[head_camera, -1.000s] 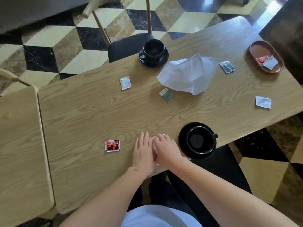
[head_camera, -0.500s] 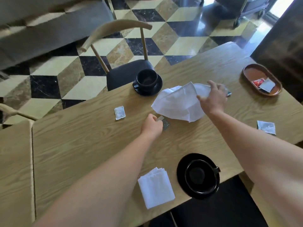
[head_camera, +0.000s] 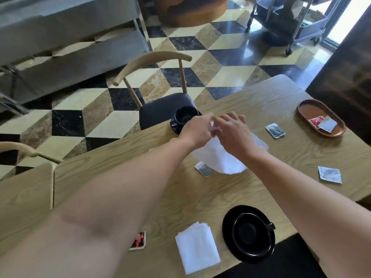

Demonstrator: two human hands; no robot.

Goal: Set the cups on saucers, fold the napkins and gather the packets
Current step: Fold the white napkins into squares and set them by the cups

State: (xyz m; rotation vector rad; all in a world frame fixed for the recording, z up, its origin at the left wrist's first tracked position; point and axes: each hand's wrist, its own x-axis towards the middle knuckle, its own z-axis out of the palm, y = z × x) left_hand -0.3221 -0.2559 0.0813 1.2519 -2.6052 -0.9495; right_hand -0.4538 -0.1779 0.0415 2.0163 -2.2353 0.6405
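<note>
Left of the loose napkin (head_camera: 226,157), the left hand (head_camera: 195,131) pinches its far edge near the far cup (head_camera: 185,115), and the right hand (head_camera: 232,135) just beside it grips the same edge, the sheet lying crumpled mid-table. To fold it well, I would lift and spread that edge taut, match corners, then crease flat. Right of the napkin wait loose packets (head_camera: 275,131) and the tray (head_camera: 303,115).
</note>
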